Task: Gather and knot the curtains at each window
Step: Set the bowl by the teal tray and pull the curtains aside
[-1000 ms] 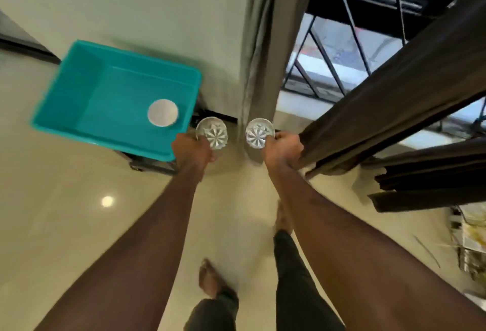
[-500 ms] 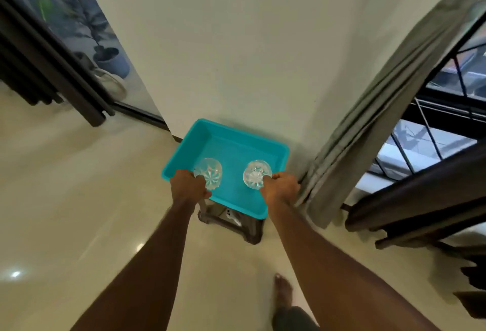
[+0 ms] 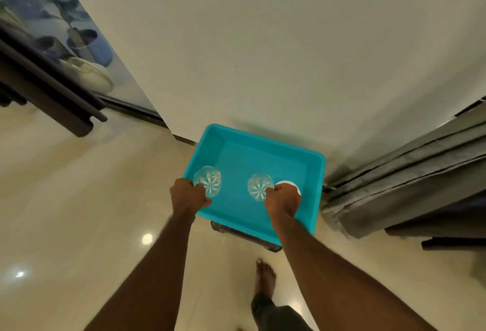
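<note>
The grey curtain (image 3: 410, 181) hangs loose and unknotted just right of the turquoise tub (image 3: 314, 188), over whose near edge the left hand (image 3: 188, 195) and right hand (image 3: 284, 199) each grip a cut glass (image 3: 207, 181), so setting these down likely comes before any gathering.

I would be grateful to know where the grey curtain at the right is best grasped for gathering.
Probably mid-length, coming from its wall-side edge: the grey curtain already hangs in bunched folds there, so a hand can close around them. Both the left hand and right hand hold glasses now.
</note>
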Demonstrator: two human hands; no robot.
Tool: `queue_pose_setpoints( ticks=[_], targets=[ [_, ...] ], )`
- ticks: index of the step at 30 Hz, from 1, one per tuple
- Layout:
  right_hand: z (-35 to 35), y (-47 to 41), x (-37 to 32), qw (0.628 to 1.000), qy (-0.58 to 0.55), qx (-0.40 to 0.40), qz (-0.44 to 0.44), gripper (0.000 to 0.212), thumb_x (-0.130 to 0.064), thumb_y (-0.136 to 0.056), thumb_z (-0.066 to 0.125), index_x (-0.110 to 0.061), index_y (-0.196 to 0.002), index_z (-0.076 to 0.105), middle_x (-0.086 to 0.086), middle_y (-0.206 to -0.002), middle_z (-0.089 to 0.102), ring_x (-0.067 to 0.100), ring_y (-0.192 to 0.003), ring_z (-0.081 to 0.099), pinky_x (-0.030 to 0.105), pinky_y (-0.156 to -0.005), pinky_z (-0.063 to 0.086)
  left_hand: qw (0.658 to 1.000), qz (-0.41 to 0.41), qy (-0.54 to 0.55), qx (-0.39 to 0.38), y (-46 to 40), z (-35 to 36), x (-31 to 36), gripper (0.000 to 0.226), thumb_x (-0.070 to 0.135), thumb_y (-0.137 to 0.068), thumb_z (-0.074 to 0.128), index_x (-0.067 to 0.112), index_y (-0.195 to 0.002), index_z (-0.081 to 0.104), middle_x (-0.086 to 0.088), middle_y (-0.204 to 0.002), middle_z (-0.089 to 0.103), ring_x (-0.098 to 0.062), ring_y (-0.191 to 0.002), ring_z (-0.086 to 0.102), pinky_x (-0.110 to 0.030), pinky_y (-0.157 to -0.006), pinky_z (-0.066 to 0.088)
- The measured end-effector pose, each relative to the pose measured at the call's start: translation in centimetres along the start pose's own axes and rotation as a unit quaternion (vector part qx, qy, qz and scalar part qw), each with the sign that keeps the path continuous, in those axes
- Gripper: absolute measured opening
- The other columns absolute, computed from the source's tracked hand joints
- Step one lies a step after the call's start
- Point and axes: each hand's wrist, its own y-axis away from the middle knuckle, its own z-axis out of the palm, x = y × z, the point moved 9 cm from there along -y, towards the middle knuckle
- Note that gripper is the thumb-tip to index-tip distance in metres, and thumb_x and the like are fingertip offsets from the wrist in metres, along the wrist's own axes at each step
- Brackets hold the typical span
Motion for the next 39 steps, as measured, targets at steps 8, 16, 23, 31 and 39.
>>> queue_pose_setpoints(
  ticks=[8,16,23,31,39],
  targets=[
    [6.1,-2.6,1.5,0.997,-0.012,0.034,0.066,0.021,-0.015,-0.084,0.07,-0.009,-0.101,0.079,0.016,-0.1,0.076,0.04,-0.104,0.065,0.042,-0.09,0.056,0.999,-0.036,0.015,-0.036,-8.3,3.3,-2.4,0.015,0.004,-0.086,0.062,-0.01,-0.088,0.065,-0.025,-0.084,0.071,-0.035,-0.052,0.072,-0.041,-0.052,0.062],
    [11.5,-4.3,4.5,0.982,-0.063,0.09,0.156,0.015,-0.016,-0.078,0.076,-0.014,-0.093,0.079,0.014,-0.087,0.077,0.038,-0.084,0.072,0.049,-0.081,0.061,0.99,-0.015,-0.076,-0.121,-15.9,8.1,-3.8,0.028,0.01,-0.073,0.073,-0.01,-0.092,0.067,-0.025,-0.083,0.073,-0.039,-0.07,0.074,-0.049,-0.063,0.063],
    [14.7,-5.8,5.8,0.971,-0.094,0.115,0.185,0.012,-0.019,-0.076,0.077,-0.017,-0.088,0.078,0.01,-0.085,0.078,0.035,-0.081,0.074,0.047,-0.08,0.062,0.99,-0.044,-0.025,-0.134,-18.5,10.7,-4.5,0.014,0.002,-0.083,0.069,-0.008,-0.09,0.062,-0.023,-0.087,0.072,-0.038,-0.071,0.074,-0.041,-0.061,0.061],
    [16.0,-8.6,8.8,0.965,-0.102,0.128,0.205,0.02,-0.029,-0.068,0.072,-0.022,-0.085,0.077,0.007,-0.08,0.077,0.036,-0.076,0.075,0.051,-0.077,0.063,0.987,-0.033,-0.04,-0.153,-20.3,12.9,-5.6,0.013,0.005,-0.085,0.066,-0.007,-0.089,0.065,-0.024,-0.082,0.073,-0.034,-0.064,0.074,-0.034,-0.054,0.059],
    [16.0,-9.5,8.5,0.969,-0.104,0.113,0.195,0.013,-0.028,-0.071,0.076,-0.025,-0.083,0.076,0.007,-0.083,0.077,0.035,-0.074,0.074,0.052,-0.074,0.063,0.989,-0.046,-0.038,-0.138,-21.4,13.8,-5.7,0.016,0.003,-0.086,0.069,0.006,-0.074,0.059,-0.018,-0.083,0.071,-0.036,-0.071,0.074,-0.046,-0.069,0.064]
  ],
)
